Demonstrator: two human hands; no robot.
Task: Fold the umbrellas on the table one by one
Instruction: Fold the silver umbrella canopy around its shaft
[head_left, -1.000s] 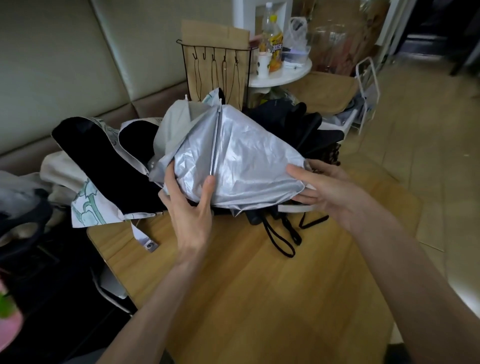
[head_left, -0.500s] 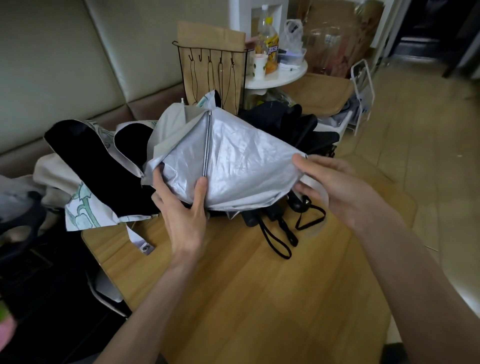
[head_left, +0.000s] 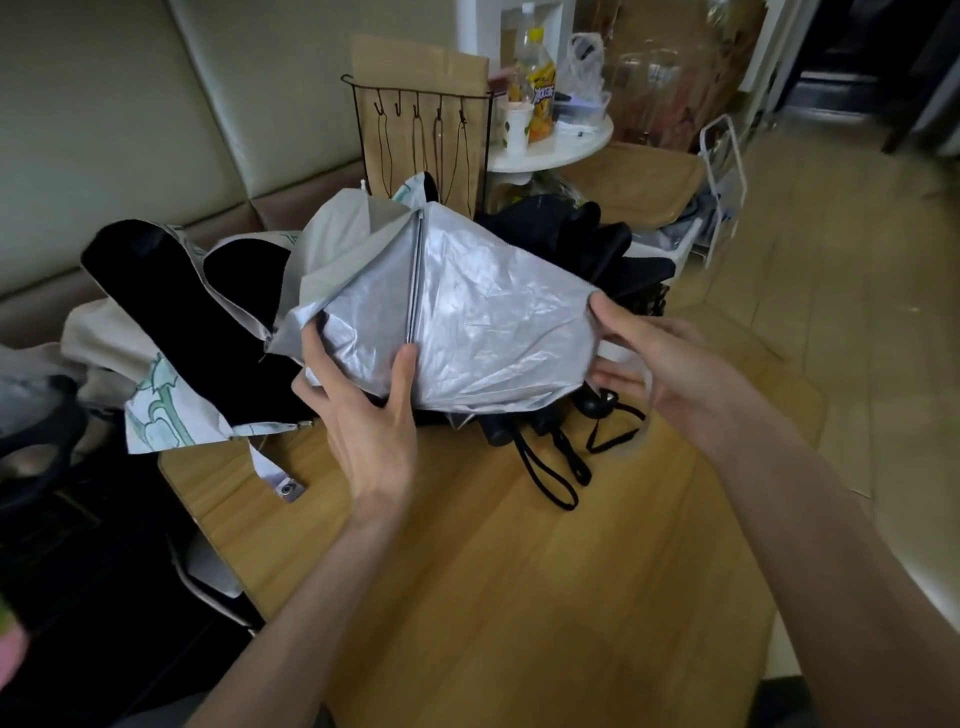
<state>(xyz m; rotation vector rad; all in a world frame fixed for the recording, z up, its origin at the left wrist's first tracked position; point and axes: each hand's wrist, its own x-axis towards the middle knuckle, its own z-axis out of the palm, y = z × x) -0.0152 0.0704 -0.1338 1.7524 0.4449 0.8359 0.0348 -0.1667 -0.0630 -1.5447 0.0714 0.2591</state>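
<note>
A silver umbrella (head_left: 483, 322), loosely spread with a metal rib running down its middle, lies on the far part of the wooden table (head_left: 519, 597). My left hand (head_left: 363, 410) grips its near left edge, thumb beside the rib's end. My right hand (head_left: 660, 374) pinches the right corner of the silver canopy between fingers and thumb. To the left a white umbrella with green print and black lining (head_left: 171, 338) hangs over the table edge. Black umbrellas (head_left: 576, 244) lie behind, and their handles and wrist straps (head_left: 550, 467) stick out under the silver fabric.
A beige sofa (head_left: 104, 130) runs along the left and back. Behind the table stand a wire rack with hooks (head_left: 421, 140) and a round white side table (head_left: 566, 140) with a bottle and a cup. A white wire stand (head_left: 724, 176) is at the right.
My right hand has shifted from under the canopy's right side to pinching its corner. My left hand has kept its hold on the left edge. The fabric has flattened a little.
</note>
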